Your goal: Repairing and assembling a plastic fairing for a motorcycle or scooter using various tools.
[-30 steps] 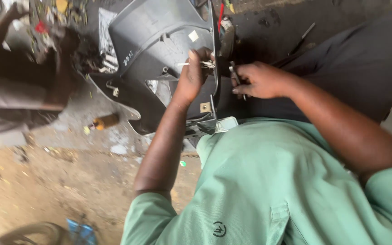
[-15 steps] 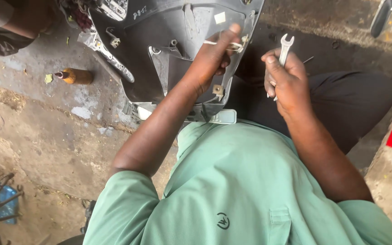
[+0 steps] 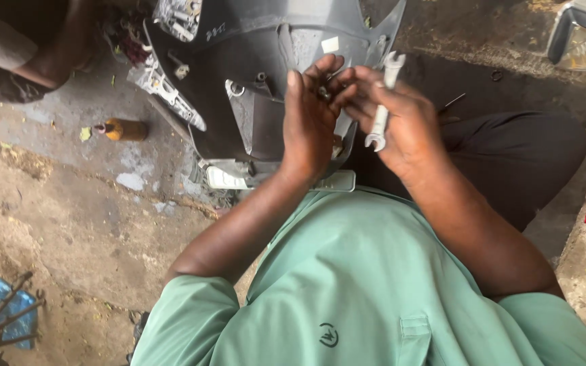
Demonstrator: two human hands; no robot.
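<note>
Gripping a wrench point(image 3: 382, 102), the right hand point(image 3: 401, 125) meets the left hand point(image 3: 310, 122), fingers pinched against the grey panel point(image 3: 266, 41).

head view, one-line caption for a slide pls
Left hand steadies a grey plastic panel while the right hand holds a small wrench.

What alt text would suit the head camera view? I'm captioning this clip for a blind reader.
Seen from above, a person in a green shirt brings both hands together on a grey plastic panel; the right hand holds a small silver spanner, and the left hand presses the panel. A small brown bottle lies on the dirty concrete floor nearby.
</note>
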